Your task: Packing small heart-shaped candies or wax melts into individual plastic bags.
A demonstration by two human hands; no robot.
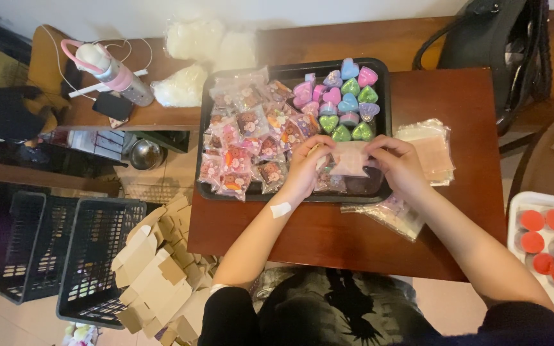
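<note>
Packet (349,158), small, clear and pinkish, sits between your two hands above the near edge of the black tray (385,128). Your left hand (304,168) grips its left edge, fingers curled in and pinched on the film; whether a second item is tucked in that hand cannot be told. Your right hand (397,163) pinches the right edge, fingers bent and closed on it. Both hands are close together, with only the packet between them. A white plaster (281,209) shows on your left wrist.

Inside the tray, filled packets (246,144) cover the left half, overlapping. Heart-shaped containers (347,102) in pink, green, blue and purple stand in the far right part. The tray rests on a reddish-brown table (463,102).

A stack of empty clear bags (432,148) lies just right of the tray, near your right hand. More clear bags (394,216) lie on the table under your right wrist. A white tray of red-lidded cups (549,247) stands well to the right.
</note>
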